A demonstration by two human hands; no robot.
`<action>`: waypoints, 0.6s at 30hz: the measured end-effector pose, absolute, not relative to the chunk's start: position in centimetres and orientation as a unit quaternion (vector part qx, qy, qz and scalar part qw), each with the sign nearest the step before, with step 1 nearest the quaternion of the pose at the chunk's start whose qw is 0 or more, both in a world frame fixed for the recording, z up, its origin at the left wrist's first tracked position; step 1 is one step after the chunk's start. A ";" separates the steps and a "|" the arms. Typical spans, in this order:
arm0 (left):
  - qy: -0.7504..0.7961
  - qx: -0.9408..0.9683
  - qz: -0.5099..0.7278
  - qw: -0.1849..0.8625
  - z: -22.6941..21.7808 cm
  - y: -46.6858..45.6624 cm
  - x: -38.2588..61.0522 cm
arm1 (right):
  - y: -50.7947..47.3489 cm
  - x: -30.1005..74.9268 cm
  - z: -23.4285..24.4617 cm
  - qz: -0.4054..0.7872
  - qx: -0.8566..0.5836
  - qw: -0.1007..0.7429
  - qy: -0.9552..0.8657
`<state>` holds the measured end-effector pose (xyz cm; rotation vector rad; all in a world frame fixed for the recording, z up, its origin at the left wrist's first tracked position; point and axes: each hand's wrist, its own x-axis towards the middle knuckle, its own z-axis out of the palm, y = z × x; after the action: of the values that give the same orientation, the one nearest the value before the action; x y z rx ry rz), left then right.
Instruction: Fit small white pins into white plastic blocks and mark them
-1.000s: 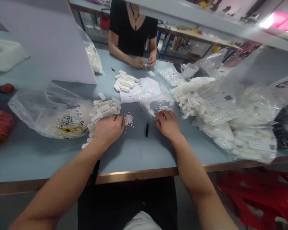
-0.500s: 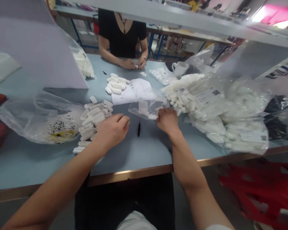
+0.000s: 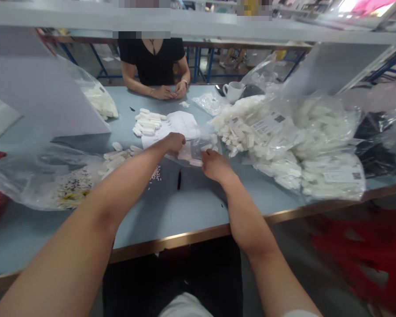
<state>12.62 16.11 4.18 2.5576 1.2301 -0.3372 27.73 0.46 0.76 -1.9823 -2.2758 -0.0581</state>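
A small clear plastic bag (image 3: 200,143) with several white plastic pieces (image 3: 195,162) in or on it lies at the middle of the table. My left hand (image 3: 176,143) is closed at the bag's left edge, its fingertips partly hidden. At the lower right edge, my right hand (image 3: 215,164) has its fingers curled onto the bag, beside a white piece. Under the bag's far side is a printed paper sheet (image 3: 181,123). A pile of white plastic pieces (image 3: 114,159) is partly covered by my left forearm. A black pen (image 3: 179,179) lies nearer me.
Large bags of white parts (image 3: 267,127) fill the right side. A clear bag of small black-and-white bits (image 3: 72,182) lies left. Across the table, a co-worker's hands (image 3: 171,91) are near another white pile (image 3: 148,122) and a mug (image 3: 233,91). A red stool (image 3: 366,251) stands right.
My left hand has moved from beside the left pile, forward and right, to the bag. My right hand stays at the bag's right side. The view has shifted slightly.
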 end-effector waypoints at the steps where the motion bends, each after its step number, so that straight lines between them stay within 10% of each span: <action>1: 0.418 0.885 -0.134 0.153 4.4 16.2 12.7 | 0.6 27.7 0.7 -0.017 -0.659 0.064 -0.749; 18: 0.255 0.945 -0.131 0.155 3.6 12.7 15.1 | 1.4 28.1 0.7 -0.017 -0.680 0.146 -0.718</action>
<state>15.11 12.71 3.60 2.7092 0.7317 -0.3747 28.09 1.37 0.68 -1.9580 -2.0686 -0.0487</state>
